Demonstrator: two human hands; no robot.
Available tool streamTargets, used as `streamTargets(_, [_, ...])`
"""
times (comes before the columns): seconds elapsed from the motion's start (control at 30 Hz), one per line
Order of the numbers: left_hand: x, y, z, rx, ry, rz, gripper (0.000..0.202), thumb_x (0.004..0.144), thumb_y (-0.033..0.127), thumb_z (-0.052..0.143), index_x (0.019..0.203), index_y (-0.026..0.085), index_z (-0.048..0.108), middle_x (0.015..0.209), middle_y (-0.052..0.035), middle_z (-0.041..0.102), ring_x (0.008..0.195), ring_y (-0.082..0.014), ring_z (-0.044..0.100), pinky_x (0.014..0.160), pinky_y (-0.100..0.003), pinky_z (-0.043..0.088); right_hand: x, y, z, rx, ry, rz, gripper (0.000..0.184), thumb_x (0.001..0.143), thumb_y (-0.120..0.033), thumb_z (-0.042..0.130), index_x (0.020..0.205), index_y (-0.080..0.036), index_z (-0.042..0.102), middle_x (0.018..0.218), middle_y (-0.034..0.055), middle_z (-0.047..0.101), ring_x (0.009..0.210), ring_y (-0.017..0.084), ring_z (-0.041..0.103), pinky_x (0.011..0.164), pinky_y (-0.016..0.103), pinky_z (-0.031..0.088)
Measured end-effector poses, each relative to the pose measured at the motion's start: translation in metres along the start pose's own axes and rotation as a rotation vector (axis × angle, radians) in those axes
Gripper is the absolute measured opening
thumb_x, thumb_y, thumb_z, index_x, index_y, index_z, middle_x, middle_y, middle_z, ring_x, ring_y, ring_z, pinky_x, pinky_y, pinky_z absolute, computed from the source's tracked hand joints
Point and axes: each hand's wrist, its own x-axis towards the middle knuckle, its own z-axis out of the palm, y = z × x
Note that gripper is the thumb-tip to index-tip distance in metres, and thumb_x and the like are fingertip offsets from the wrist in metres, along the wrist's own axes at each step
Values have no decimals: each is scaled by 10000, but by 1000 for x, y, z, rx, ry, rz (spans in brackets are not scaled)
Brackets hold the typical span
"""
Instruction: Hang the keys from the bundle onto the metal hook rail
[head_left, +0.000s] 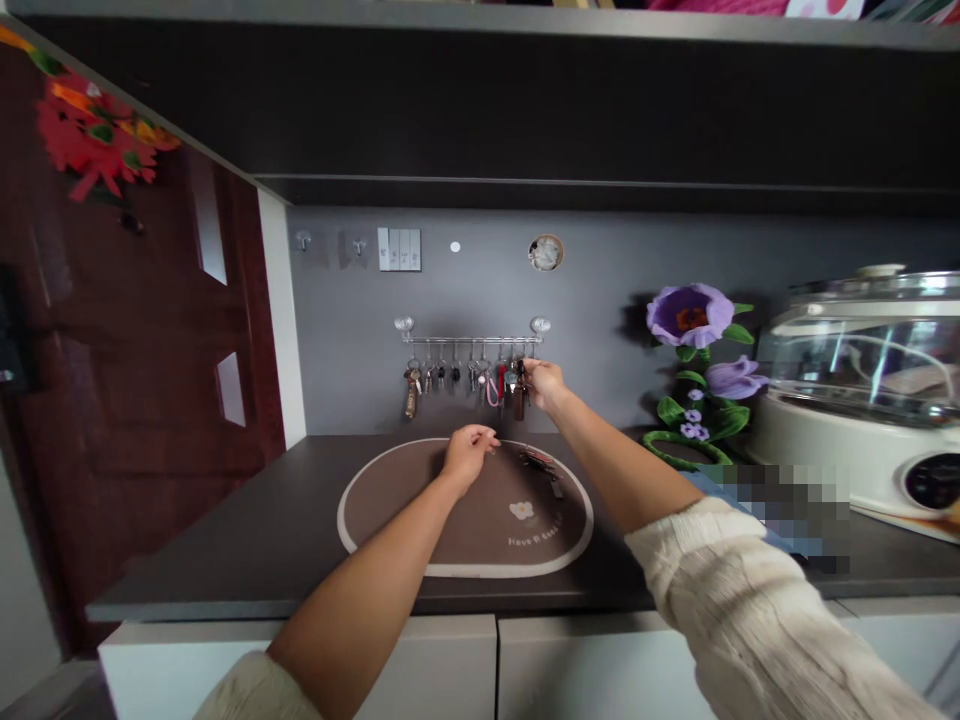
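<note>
A chrome hook rail (469,340) on the grey wall carries several bunches of hanging keys (450,378). My right hand (543,384) reaches up to the rail's right end, its fingers pinched on a dark key bunch (519,390) hanging there. My left hand (470,452) hovers lower, over the back of an oval brown mat (390,500), with its fingers curled together; I cannot make out anything in them. A loose set of keys (541,464) lies on the mat just right of that hand.
A dark countertop (247,540) runs over white cabinets. A purple fabric flower (694,360) and a white appliance with a clear lid (862,390) stand at the right. A brown door (127,400) with a red ornament is at the left. Light switches (399,249) sit above the rail.
</note>
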Motion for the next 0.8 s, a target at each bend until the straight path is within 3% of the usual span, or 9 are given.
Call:
streamTargets(0.3, [2, -1, -1, -17, 25, -3, 147, 700, 230, 500, 736, 119, 590, 680, -66, 632, 545, -89, 512, 581, -231, 398, 19, 15, 4, 44, 120, 78, 142, 669, -34, 427, 594, -152, 452, 377, -53, 438, 330, 65, 382, 357, 187, 347])
streamTargets(0.6, [3, -1, -1, -12, 42, -17, 134, 702, 225, 502, 738, 124, 582, 694, -63, 636, 552, -88, 517, 579, -227, 401, 19, 31, -1, -19, 26, 69, 131, 680, -79, 425, 585, -164, 452, 376, -52, 440, 347, 69, 388, 379, 187, 358])
streamTargets(0.8, [5, -3, -2, 8, 45, -19, 129, 708, 217, 494, 736, 123, 578, 691, -62, 634, 550, -86, 515, 566, -218, 398, 26, 39, -6, -71, 57, -15, 140, 673, -153, 484, 538, -161, 450, 372, -65, 416, 348, 45, 350, 364, 159, 300])
